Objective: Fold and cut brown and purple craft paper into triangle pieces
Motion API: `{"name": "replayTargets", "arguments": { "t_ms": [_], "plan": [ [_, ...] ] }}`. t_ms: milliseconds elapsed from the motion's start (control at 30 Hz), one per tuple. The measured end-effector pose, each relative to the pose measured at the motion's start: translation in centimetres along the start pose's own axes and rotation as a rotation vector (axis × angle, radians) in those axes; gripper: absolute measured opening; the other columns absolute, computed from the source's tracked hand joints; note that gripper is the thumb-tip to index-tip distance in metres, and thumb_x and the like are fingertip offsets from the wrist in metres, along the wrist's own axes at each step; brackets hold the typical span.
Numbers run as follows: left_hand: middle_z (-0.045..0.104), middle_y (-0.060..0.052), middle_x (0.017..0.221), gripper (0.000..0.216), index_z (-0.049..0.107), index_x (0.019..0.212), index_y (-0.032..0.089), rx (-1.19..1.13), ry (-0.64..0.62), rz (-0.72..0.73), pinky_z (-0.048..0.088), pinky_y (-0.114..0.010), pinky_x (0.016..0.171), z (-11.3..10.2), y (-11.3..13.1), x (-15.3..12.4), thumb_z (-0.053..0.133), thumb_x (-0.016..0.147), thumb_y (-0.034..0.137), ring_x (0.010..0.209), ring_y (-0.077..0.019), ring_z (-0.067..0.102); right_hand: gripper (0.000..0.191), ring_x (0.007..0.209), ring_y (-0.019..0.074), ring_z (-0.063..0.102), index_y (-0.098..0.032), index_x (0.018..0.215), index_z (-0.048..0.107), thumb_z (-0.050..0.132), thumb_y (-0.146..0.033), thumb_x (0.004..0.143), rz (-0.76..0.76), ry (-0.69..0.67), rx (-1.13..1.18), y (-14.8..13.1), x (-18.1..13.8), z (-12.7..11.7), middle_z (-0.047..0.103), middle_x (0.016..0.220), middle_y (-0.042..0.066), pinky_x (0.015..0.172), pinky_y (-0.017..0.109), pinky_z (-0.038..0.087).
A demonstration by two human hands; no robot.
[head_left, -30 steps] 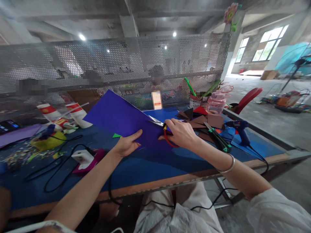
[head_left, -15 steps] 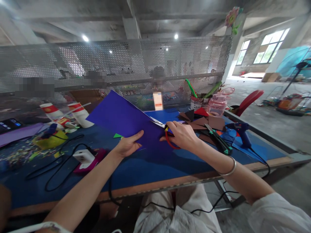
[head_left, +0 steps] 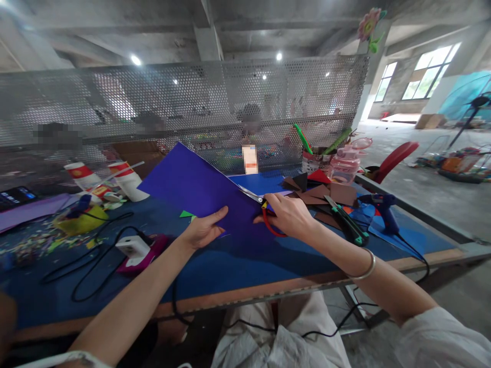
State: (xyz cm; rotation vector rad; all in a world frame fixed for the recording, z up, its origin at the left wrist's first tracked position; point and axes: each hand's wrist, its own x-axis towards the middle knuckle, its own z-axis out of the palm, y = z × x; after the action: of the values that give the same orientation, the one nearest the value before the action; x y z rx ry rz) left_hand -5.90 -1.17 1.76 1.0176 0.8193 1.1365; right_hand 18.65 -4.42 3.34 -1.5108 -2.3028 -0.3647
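My left hand (head_left: 206, 229) pinches the lower edge of a purple sheet of paper (head_left: 192, 186), thumb on top. The sheet is tilted up above the table, its far corner raised. Scissors (head_left: 264, 205) with red and yellow handles are gripped in my right hand (head_left: 289, 213). Their metal blades lie at the sheet's upper right edge; the blades look nearly closed, and some of the paper is shaded beneath my right hand. A small green scrap (head_left: 186, 213) lies on the table just behind my left wrist.
On the right are brown paper pieces (head_left: 343, 194), a green utility knife (head_left: 347, 222), a blue glue gun (head_left: 383, 209) and a pink bottle (head_left: 344, 164). At left stand paper cups (head_left: 128, 181), a white plug adapter (head_left: 133, 248) with black cables, and paper scraps. A perforated metal screen (head_left: 172, 97) rises behind.
The scissor blades have closed slightly at the paper's edge. My hands and the sheet have hardly moved; the whole view has shifted a little.
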Motion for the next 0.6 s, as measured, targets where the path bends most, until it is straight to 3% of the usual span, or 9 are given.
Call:
{"name": "replayTargets", "arguments": {
  "t_ms": [367,600],
  "plan": [
    [0.082,-0.013,0.121,0.055,0.073,0.136,0.019,-0.032,-0.015,0.005,0.066,-0.043,0.103,0.24,0.16,-0.04,0.085,0.082,0.016,0.117,-0.0334,0.078,0.052,0.1,0.0295,0.078,-0.014,0.12,0.064,0.053,-0.063,0.106,0.027,-0.048,0.019,-0.33,0.12,-0.08,0.078,0.113,0.014,0.06,0.031,0.029],
    [0.081,-0.013,0.125,0.052,0.074,0.134,0.017,-0.009,-0.013,-0.001,0.065,-0.044,0.104,0.23,0.2,-0.19,0.086,0.083,0.018,0.118,-0.0334,0.077,0.046,0.102,0.0288,0.077,-0.015,0.121,0.064,0.061,-0.058,0.104,0.048,-0.065,0.017,-0.4,0.03,-0.28,0.079,0.115,0.013,0.062,0.031,0.034]
  ]
}}
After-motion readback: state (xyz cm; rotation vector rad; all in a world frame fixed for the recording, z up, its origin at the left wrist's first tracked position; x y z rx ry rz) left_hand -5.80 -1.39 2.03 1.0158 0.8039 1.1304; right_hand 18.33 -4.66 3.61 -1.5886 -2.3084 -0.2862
